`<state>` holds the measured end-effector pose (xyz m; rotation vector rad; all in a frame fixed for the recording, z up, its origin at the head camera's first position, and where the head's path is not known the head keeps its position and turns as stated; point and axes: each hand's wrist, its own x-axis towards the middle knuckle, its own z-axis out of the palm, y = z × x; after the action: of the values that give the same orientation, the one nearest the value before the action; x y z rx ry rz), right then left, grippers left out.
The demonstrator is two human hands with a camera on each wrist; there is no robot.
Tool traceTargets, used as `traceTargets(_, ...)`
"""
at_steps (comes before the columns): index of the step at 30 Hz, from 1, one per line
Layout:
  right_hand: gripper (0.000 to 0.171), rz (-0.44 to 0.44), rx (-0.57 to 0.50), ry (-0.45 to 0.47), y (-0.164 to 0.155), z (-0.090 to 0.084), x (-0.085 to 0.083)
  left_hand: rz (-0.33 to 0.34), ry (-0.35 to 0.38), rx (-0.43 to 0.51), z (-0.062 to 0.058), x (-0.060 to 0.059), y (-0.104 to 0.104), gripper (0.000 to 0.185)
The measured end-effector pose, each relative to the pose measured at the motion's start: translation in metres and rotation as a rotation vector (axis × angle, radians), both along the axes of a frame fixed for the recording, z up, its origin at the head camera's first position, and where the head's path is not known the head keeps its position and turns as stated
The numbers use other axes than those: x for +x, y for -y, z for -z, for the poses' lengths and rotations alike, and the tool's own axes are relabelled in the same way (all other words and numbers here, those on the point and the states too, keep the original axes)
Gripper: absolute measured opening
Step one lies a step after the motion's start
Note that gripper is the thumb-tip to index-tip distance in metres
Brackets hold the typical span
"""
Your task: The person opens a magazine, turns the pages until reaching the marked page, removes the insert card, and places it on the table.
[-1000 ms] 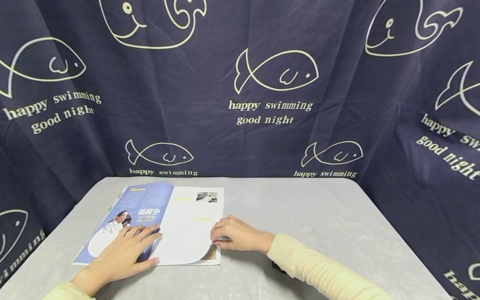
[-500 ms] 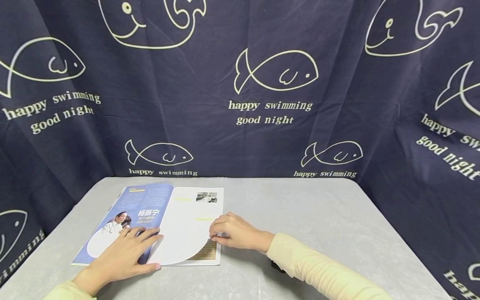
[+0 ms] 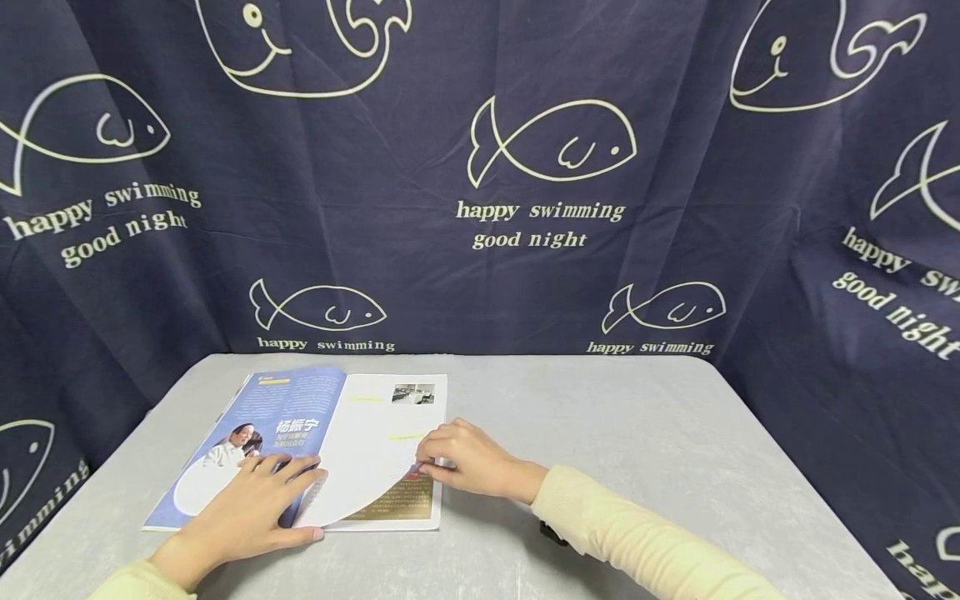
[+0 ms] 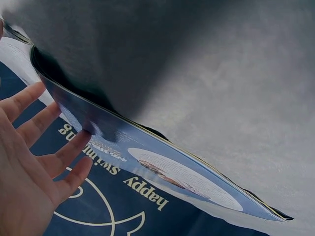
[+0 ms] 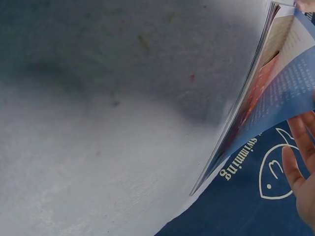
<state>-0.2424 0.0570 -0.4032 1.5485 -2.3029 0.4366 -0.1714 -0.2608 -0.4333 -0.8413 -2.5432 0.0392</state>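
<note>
Flat, magazine [image 3: 300,442] open, spine [image 3: 327,446] running away.

Grey table [image 3: 637,433]; navy fish-print curtain [image 3: 420,167] behind, both sides.

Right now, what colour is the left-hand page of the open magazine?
Blue with a white oval, on the magazine; head view shows it best.

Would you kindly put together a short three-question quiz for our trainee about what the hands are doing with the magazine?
1. True or false: the left hand rests flat on the left page of the magazine.
2. Which hand lifts the page corner? A) left B) right C) neither
3. Fill in: the magazine lies on the grey ___.

Key: 1 true. 2 B, the right hand pinches it. 3 table.
</note>
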Motion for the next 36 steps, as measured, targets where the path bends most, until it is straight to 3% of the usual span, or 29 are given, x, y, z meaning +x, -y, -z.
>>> traceTargets(20, 0.008, 0.033, -0.020, -0.005, -0.0012, 0.0006, 0.0015, -0.019, 0.038, 0.000, -0.0028, 0.0009, -0.0007, 0.052)
traceTargets(36, 0.032, 0.100, -0.034, 0.094, -0.0056, -0.0010, -0.0004, -0.003, -0.015, -0.007, -0.0016, -0.0014, 0.0030, 0.046)
